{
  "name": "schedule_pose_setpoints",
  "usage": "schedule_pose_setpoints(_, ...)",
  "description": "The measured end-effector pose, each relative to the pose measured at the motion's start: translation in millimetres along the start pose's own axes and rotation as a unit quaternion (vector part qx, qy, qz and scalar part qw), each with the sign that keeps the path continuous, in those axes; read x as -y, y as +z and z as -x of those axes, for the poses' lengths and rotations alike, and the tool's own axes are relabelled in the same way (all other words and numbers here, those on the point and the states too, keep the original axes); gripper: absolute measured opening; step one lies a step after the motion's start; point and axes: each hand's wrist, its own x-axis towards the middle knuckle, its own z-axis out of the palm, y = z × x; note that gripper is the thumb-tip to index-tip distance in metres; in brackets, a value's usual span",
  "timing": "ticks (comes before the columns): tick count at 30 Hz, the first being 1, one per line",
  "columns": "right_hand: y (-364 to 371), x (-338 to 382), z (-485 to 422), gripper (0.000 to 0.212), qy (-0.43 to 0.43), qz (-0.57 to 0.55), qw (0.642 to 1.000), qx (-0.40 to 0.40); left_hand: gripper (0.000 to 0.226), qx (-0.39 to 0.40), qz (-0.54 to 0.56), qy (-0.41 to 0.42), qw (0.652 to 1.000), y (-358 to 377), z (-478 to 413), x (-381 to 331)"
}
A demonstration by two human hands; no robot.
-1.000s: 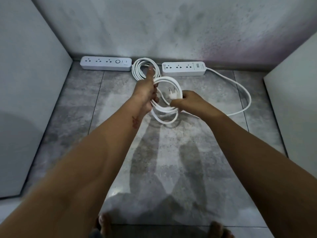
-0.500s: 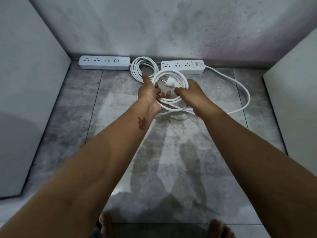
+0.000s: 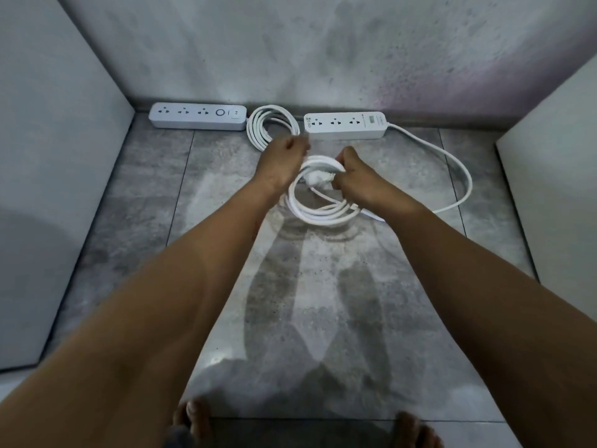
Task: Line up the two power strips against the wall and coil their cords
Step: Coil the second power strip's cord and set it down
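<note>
Although both strips lie flat on the tiled floor with their long backs to the wall, the seam where they meet it sits in shadow, so I cannot tell whether they touch it. The left power strip and the right power strip stand in one row. Between them rests the first cord, wound in a flat coil just beside the left strip's end, with its near edge hidden behind the left hand. The second cord leaves the right strip's far end, sweeps out in a loose arc to the right, and passes under the right forearm, where its run is lost. In front of the strips it is gathered into several loops. The right hand is clenched round the top of those loops, and the white plug lies just beside its knuckles. How the plug is held is hard to make out. The left hand's fingertips are smeared by blur near the top of the loops, so I cannot tell whether they grasp the cord or hang free. Two bare feet are cut off at the bottom edge.
</note>
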Motion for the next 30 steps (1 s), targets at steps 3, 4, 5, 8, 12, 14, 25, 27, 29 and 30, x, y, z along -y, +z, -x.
schedule_pose_setpoints(3,10.2,0.6,-1.1,0.030,-0.045,0.038,0.998,0.022,0.066,0.106,-0.171,0.065,0.977,5.5,5.9,-14.7)
schedule_pose_setpoints(4,12.2,0.5,-0.6,0.041,-0.054,0.042,0.998,0.017,0.072,0.130,-0.225,0.065,0.963,8.9,7.4,-14.8)
schedule_pose_setpoints(5,13.6,-0.9,-0.1,0.047,-0.059,0.041,0.997,0.008,0.074,0.146,-0.258,0.059,0.953,11.1,8.5,-12.8)
schedule_pose_setpoints(8,16.6,-6.0,4.3,0.037,-0.071,0.033,0.996,-0.036,0.078,0.170,-0.252,0.015,0.953,11.7,10.0,-5.6)
schedule_pose_setpoints(12,12.5,-8.9,6.6,0.038,-0.053,0.056,0.994,-0.077,0.075,0.098,-0.211,0.002,0.973,6.5,8.0,-5.1)
schedule_pose_setpoints(14,5.3,-8.3,5.1,0.043,-0.008,0.069,0.995,-0.072,0.071,0.025,-0.172,-0.010,0.985,3.4,6.8,-7.0)
schedule_pose_setpoints(25,-1.3,-9.3,-3.5,0.021,0.013,0.014,0.999,-0.040,0.054,-0.004,0.155,-0.156,0.975,9.9,6.7,1.4)
schedule_pose_setpoints(27,0.8,-15.4,-3.7,0.022,0.017,0.068,0.997,-0.025,0.060,0.116,0.058,-0.156,0.979,0.3,5.1,1.5)
schedule_pose_setpoints(29,3.6,-20.2,-2.5,0.015,0.003,0.118,0.993,0.017,0.073,0.218,-0.030,-0.137,0.966,-9.4,1.8,1.8)
schedule_pose_setpoints(30,4.7,-19.9,-1.5,0.013,-0.010,0.136,0.990,0.036,0.076,0.250,-0.045,-0.124,0.959,-11.6,0.7,1.0)
